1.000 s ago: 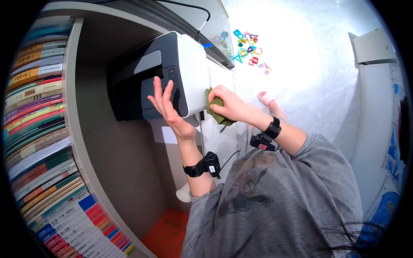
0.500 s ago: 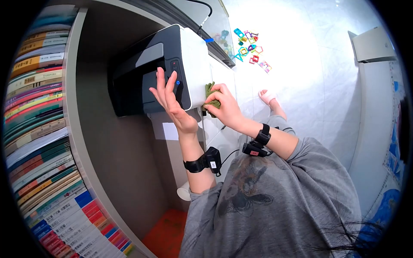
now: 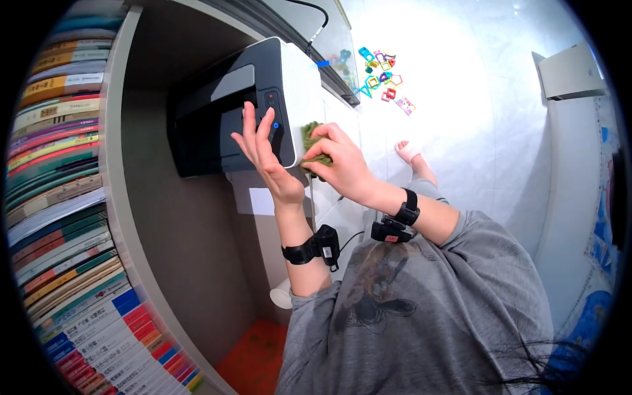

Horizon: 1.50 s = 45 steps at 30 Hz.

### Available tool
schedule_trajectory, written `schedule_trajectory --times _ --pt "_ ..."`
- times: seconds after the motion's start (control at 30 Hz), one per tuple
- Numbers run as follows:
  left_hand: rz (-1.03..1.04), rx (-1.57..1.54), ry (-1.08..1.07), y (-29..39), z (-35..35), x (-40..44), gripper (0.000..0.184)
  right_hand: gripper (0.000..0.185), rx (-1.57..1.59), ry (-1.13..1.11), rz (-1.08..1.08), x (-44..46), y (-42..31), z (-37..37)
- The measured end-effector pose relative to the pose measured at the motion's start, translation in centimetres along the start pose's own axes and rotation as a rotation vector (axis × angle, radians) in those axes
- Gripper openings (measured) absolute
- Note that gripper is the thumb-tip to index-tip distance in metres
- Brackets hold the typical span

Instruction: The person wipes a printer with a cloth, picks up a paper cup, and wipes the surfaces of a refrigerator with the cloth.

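Closest to my view is the gray T-shirt [image 3: 428,296], with a printed figure on its front. Beyond it I have both forearms reaching out, a black strapped device [image 3: 327,247] on the left wrist and another black strapped device [image 3: 393,230] on the right.

The right hand [image 3: 343,164] has its grip closed, fingers bent and bunched on a crumpled olive-green cloth [image 3: 310,135]. I see that cloth against the white side of the printer [image 3: 301,89], near its dark front edge. The left hand [image 3: 276,172] has its grip wide open and holds nothing; its fingers point up and overlap the dark front in my view, near the lit blue power button [image 3: 276,125]. I cannot tell whether they touch it.

The printer sits partly inside a gray-brown shelf compartment [image 3: 191,263]. A white rounded object [image 3: 281,296] shows beside the left forearm, above an orange-red surface [image 3: 253,355]. Left of the compartment, past its upright edge, I have a long row of books [image 3: 59,168], spines facing me.

A black cable [image 3: 321,14] curves above the printer. Farther out, a foot [image 3: 409,153] rests on the pale floor [image 3: 454,79], and colorful geometric toy pieces [image 3: 385,77] lie scattered beyond it.
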<state>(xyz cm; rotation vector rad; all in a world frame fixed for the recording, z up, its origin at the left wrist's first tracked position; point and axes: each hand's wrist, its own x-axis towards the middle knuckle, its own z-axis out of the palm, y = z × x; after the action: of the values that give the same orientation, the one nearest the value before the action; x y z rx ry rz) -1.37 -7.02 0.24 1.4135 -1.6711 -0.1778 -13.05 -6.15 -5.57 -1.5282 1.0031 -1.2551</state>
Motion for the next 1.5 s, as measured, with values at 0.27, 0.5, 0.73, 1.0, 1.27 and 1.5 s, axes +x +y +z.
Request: schedule_trajectory --times 0.27,0.5,0.73,1.0,1.27,1.5 --pt "-0.004 0.037 -0.013 0.1 -0.1 0.0 0.088 0.015 0.079 -0.023 0.088 1.3 1.5 -0.6" --pt "-0.009 0.046 -0.002 0.1 0.0 -0.1 0.088 0.013 0.068 -0.074 -0.021 2.6 -0.6 -1.3" --pt "-0.024 0.079 0.008 0.5 0.1 0.1 0.086 0.014 -0.030 -0.087 0.154 2.3 3.8 -2.1" --pt "-0.078 0.093 0.016 0.5 0.2 -0.1 0.090 0.015 0.035 0.052 -0.130 3.0 0.1 -0.8" --pt "-0.099 0.128 -0.018 1.0 0.3 -0.1 0.090 0.017 -0.160 0.000 -0.232 4.1 -0.3 -1.3" --pt "-0.097 0.125 -0.020 0.9 0.4 0.0 0.090 0.014 -0.131 -0.013 -0.253 3.0 -0.5 -1.1"
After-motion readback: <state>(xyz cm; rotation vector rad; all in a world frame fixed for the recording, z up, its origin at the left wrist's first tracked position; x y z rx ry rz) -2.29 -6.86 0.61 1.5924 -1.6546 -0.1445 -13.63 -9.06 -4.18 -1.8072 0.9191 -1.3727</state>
